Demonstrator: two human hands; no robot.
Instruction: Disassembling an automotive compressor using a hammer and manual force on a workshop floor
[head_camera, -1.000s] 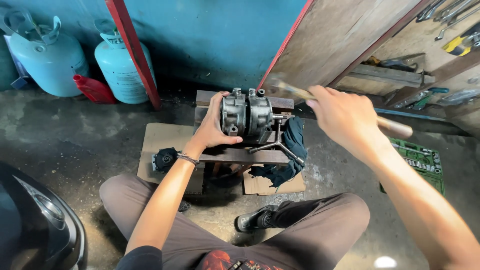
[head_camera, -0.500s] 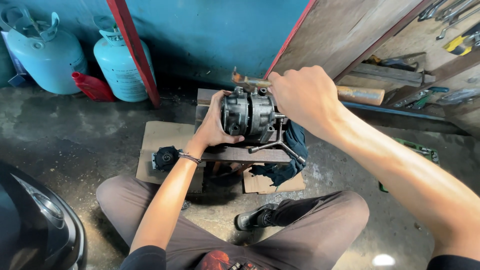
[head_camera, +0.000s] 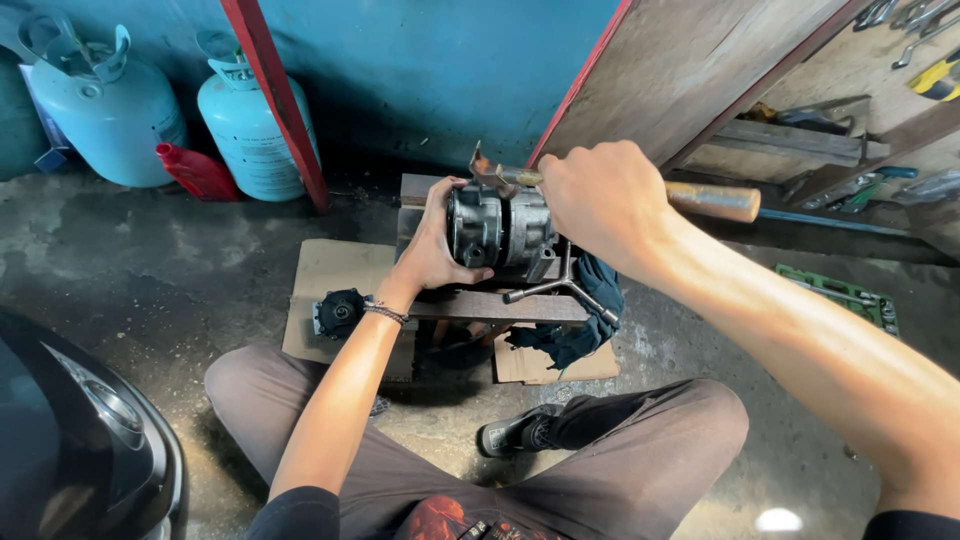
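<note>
Mid-strike at centre frame: left hand (head_camera: 432, 250) wrapped around the metal compressor (head_camera: 500, 228) on the wooden block (head_camera: 500, 305), right hand (head_camera: 600, 205) clenched on the hammer (head_camera: 620, 190), head touching the casing top. Next calls, likely, for short square taps, fingers clear.
</note>
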